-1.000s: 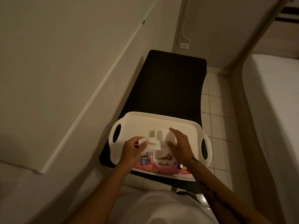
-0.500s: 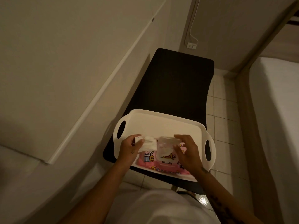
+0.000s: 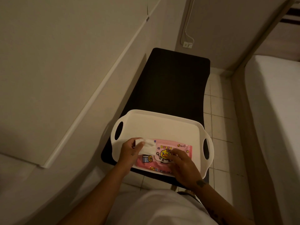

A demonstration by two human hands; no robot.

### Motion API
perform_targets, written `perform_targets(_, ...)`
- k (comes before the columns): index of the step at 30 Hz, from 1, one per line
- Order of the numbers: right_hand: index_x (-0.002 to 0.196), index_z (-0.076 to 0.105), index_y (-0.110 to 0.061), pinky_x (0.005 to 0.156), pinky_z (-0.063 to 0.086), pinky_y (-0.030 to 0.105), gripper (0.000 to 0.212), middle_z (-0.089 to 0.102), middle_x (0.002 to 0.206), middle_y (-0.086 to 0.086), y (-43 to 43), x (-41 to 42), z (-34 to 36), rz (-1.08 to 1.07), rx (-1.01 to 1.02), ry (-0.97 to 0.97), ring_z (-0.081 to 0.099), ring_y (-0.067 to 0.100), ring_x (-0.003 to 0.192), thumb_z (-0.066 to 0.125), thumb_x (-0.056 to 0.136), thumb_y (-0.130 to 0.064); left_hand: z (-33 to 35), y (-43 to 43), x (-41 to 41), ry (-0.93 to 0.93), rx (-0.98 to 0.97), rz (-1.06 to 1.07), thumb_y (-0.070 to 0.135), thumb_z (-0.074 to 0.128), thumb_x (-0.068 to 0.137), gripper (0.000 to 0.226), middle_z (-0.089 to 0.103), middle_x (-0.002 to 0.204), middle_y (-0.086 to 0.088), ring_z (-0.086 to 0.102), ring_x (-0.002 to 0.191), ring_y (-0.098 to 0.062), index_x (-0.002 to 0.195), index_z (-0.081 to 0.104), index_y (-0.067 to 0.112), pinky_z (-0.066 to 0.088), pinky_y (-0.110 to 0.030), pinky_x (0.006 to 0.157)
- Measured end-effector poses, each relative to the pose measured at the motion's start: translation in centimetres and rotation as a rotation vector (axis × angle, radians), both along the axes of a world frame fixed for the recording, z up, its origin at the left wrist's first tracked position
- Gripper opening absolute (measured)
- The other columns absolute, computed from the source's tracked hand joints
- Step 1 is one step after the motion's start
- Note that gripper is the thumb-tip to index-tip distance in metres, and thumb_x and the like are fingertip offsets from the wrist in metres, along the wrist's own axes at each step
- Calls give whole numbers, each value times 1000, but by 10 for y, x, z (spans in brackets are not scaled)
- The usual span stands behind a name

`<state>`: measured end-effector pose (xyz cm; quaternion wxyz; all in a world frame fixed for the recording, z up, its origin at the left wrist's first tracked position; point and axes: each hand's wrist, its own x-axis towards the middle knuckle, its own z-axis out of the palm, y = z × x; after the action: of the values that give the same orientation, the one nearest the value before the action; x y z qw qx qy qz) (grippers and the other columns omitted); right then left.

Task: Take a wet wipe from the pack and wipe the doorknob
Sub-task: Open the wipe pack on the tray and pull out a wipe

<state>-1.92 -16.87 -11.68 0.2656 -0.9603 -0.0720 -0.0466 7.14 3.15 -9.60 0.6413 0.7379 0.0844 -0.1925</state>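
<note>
Worn on the head, looking steeply forward and down. Close over the white tray (image 3: 160, 125) on a black stool (image 3: 170, 82), both hands low in frame (forearms entering from the bottom edge). Wall on the left, bed (image 3: 274, 111) on the right, tiled floor (image 3: 219, 111) beyond.

Glossy plastic pack (image 3: 175, 153), matt tray (image 3: 155, 127)

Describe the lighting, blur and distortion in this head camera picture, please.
Head view: dim, warm, yellowish light with no glare; the wide lens bows the wall trim; the black table loses detail in darkness; the wipe pack print reads clearly, while the left hand and right hand are slightly soft.
</note>
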Motion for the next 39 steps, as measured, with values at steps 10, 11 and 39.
perform_targets(10, 104, 61, -15, 87, 43, 32, 28, 60, 112, 18, 2, -6, -11, -9, -38, -43, 57, 31, 100, 60, 77, -22, -2, 0, -5, 10, -6, -34, 17, 58, 88, 21, 66, 106, -8, 62, 98, -21, 109, 61, 13, 54, -29, 80)
perform_targets(11, 104, 61, -16, 87, 41, 31, 27, 61, 112, 18, 3, -6, -11, -19, -47, -39, 58, 31, 100, 56, 80, -26, -2, 0, -6, 8, 0, -36, 16, 58, 88, 24, 65, 106, -7, 61, 97, -20, 112, 60, 11, 53, -25, 77)
perform_targets(39, 75, 56, -18, 65, 47, 16, 23, 58, 83, 0, 22, 37, 41, -338, 470, 47, 54, 14, 77, 58, 83, 3, 24, -13, -9, -70, -212, -195, 6, 59, 86, 18, 72, 76, 6, 67, 74, -7, 93, 63, 22, 55, -22, 66)
